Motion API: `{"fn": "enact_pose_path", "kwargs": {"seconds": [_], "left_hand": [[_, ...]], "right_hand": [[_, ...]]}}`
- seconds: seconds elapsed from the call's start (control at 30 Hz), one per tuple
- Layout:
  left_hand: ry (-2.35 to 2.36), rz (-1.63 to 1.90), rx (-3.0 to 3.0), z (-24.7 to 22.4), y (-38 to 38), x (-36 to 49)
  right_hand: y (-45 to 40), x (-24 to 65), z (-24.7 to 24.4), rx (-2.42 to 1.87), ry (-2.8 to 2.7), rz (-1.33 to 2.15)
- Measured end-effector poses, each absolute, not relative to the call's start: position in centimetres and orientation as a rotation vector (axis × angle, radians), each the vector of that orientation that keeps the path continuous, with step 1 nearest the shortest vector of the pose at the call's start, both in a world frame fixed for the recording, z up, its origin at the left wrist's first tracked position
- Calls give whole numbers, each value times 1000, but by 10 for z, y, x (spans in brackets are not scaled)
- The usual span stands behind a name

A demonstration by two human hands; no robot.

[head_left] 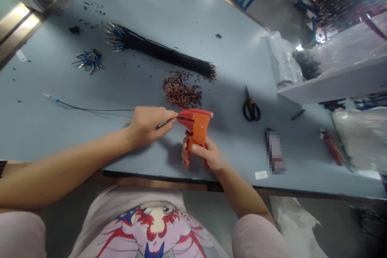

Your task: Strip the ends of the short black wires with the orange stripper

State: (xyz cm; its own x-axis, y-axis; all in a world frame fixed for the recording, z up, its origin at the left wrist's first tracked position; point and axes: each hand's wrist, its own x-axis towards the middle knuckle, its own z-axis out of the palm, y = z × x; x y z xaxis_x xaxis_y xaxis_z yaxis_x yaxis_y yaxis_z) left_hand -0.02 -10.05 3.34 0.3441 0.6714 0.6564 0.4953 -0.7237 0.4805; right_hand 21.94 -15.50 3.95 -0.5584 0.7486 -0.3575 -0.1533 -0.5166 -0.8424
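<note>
My left hand [151, 125] is closed on a thin black wire [102, 110], pinching it near one end at the jaws of a wire stripper. The wire trails left across the table to a blue-and-silver connector tip. My right hand [204, 153] is wrapped round the handles of the orange and red wire stripper [199, 127], its jaws pointing left. Just behind the tool lies a pile of small copper and black scraps [181, 90]. Farther back, a long bundle of black wires [163, 53] has blue connectors at its left end.
A cluster of blue connectors [90, 60] lies at the left. Black scissors [250, 109], a blurred-out object [275, 151] and a white label [261, 175] are on the right. Red-handled pliers [332, 147] and plastic bags [361, 139] lie farther right, near a shelf [335, 82].
</note>
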Motion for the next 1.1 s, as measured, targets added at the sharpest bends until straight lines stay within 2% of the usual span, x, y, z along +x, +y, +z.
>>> {"fn": "enact_pose_path", "kwargs": {"seconds": [0.47, 0.73, 0.9, 1.1], "left_hand": [[1114, 1211, 2370, 31, -100, 0], [1134, 1116, 2450, 32, -102, -1], [1109, 1133, 2439, 31, -100, 0], [1241, 1236, 2255, 28, -93, -3]], "right_hand": [[-155, 219, 39, -1068, -1131, 2074], [-158, 220, 41, -1104, -1011, 2123], [-160, 216, 39, -982, -860, 2235], [-146, 218, 43, -888, -654, 2048]]}}
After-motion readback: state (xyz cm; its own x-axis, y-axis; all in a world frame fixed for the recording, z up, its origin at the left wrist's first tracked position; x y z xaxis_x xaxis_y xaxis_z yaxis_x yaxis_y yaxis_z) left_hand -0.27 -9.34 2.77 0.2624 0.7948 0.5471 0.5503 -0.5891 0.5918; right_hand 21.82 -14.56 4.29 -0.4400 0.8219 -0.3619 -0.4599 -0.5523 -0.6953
